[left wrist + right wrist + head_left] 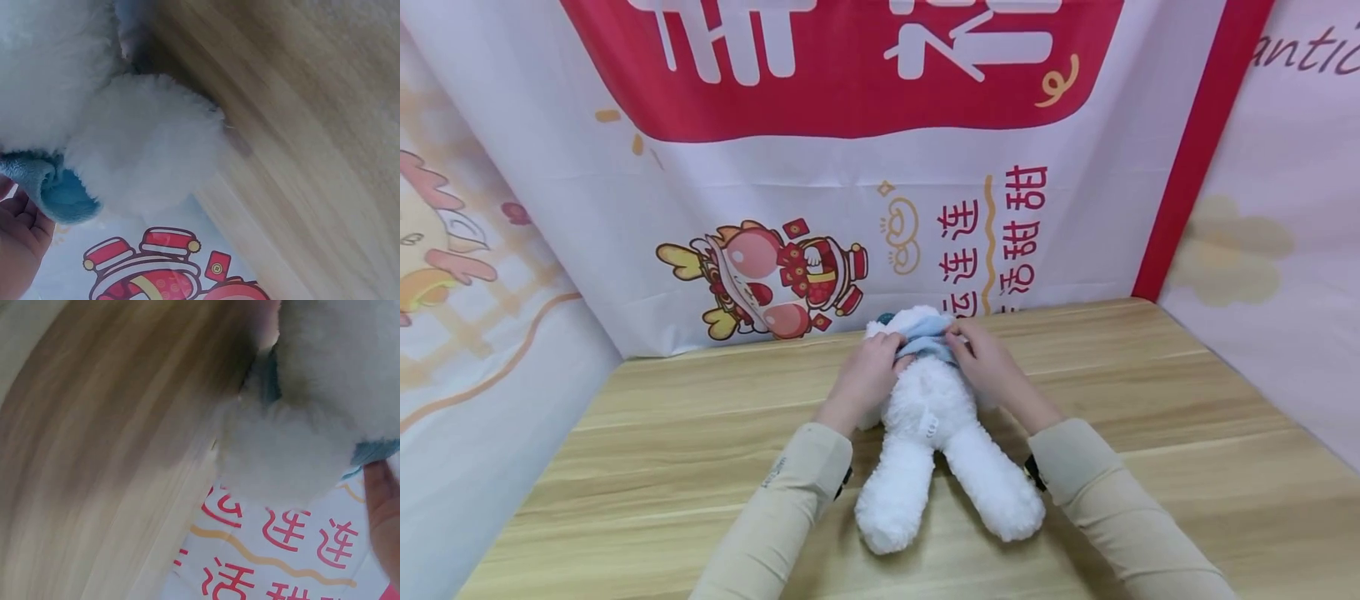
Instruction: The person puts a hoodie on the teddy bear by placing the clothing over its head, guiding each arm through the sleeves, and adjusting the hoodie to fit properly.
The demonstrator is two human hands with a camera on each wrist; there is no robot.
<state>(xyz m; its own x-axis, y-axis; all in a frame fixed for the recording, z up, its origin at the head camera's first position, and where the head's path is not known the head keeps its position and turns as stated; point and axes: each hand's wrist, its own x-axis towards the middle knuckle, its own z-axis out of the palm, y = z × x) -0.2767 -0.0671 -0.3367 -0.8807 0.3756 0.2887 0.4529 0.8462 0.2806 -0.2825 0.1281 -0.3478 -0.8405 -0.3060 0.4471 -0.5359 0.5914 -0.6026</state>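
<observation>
A fluffy white plush toy point(928, 400) lies on the wooden table, its legs toward me and its upper end close to the back wall. Soft blue cloth point(928, 327) wraps around its neck and head area; in the left wrist view the blue cloth point(69, 197) shows a folded, hollow edge. My left hand point(872, 362) grips the cloth's left side with curled fingers. On the right side, my right hand point(988, 358) pinches the same cloth between thumb and fingers. The toy's face cannot be seen. A small dark teal spot shows at its top left.
The wood-grain table point(700, 467) meets a printed wall cloth point(880, 167) just behind the toy. More printed cloth point(1270, 250) hangs along the right side, and another stands at the left.
</observation>
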